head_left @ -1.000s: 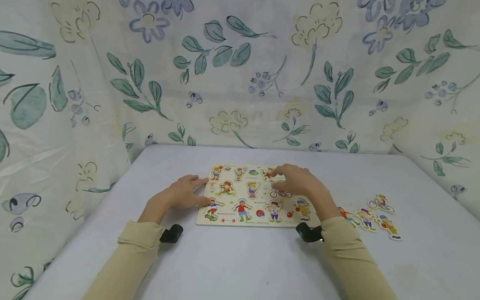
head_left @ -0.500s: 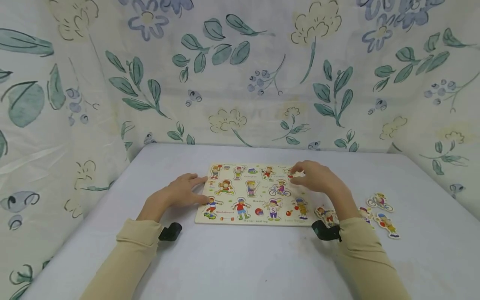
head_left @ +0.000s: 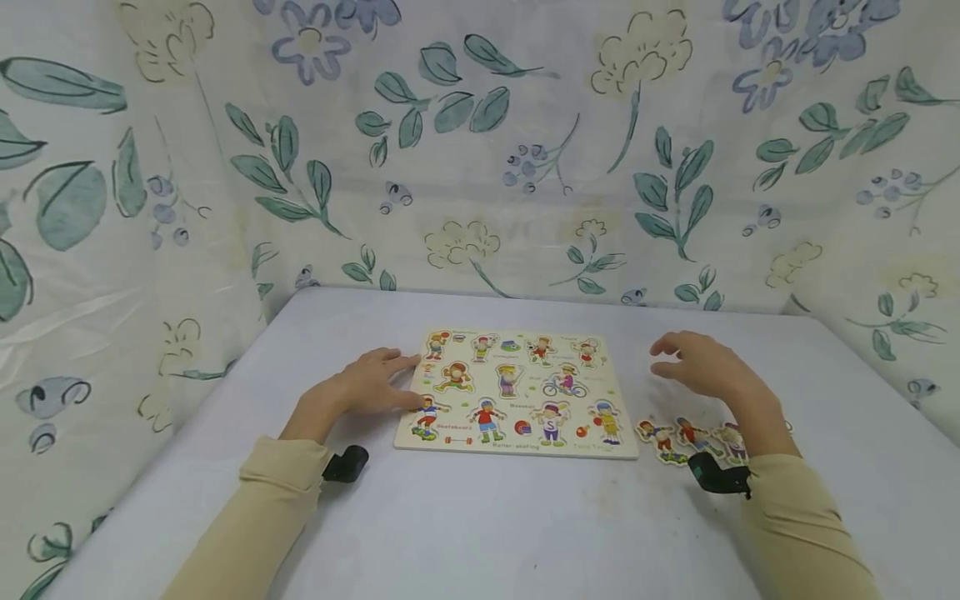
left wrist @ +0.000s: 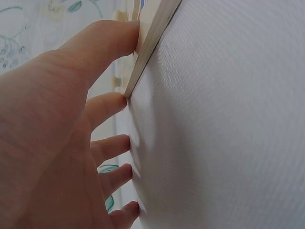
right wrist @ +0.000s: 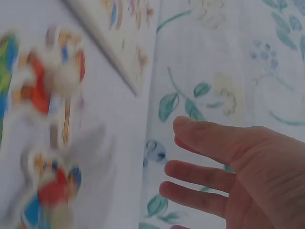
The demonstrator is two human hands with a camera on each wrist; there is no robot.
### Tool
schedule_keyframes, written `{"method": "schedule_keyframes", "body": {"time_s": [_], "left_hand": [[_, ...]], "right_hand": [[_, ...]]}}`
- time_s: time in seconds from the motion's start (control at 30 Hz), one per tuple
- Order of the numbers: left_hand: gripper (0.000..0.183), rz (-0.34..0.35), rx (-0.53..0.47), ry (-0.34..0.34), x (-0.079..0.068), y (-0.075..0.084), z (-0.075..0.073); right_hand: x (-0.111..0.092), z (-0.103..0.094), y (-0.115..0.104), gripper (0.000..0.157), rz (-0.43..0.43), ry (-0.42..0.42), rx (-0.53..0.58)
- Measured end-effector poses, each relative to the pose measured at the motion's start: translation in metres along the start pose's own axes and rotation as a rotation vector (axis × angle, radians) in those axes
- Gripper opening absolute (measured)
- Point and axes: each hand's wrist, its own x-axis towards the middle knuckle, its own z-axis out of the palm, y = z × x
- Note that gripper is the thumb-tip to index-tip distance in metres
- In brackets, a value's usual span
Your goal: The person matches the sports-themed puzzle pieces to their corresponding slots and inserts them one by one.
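A wooden puzzle board (head_left: pixel 625 437) with rows of sports figures and printed words lies flat on the table. My left hand (head_left: pixel 367 383) rests at its left side; in the left wrist view, the thumb (left wrist: pixel 109 38) lies on the board's edge and the index fingertip touches the corner, the other fingertips being on the table. To the right of the board my right hand (head_left: pixel 701 367) hovers with loosely bent fingers, holding nothing. Loose puzzle pieces lie below it: a skateboarder (head_left: pixel 660 442), a red-shirted figure (head_left: pixel 697 435) and one in purple and white (head_left: pixel 731 442), partly overlapped by the wrist.
The white table (head_left: pixel 525 533) extends around the board. A floral cloth (head_left: pixel 525 167) stands up behind and at the sides. Black wrist cameras (head_left: pixel 720 477) sit by each cuff. The right forearm (head_left: pixel 806 517) hides the area of further pieces.
My right hand has moved from over the board's upper right to the right, off the board. The tennis figure there is now uncovered. The left hand has stayed in place.
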Motion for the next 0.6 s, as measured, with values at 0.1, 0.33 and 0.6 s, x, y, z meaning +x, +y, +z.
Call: {"method": "schedule_keyframes", "body": {"time_s": [0.1,0.33,0.6], "left_hand": [[0.081,0.006,0.001,-0.003,0.000,0.001,0.000],[0.081,0.010,0.001,-0.004,0.000,0.002,0.000],[0.080,0.005,-0.018,-0.003,0.000,0.002,0.006]], "right_hand": [[-0.009,-0.006,0.020,0.041,0.018,-0.001,0.010],[-0.028,-0.020,0.057,0.041,0.050,0.014,0.050],[-0.038,-0.016,0.089,0.046,0.145,-0.022,0.051]]}}
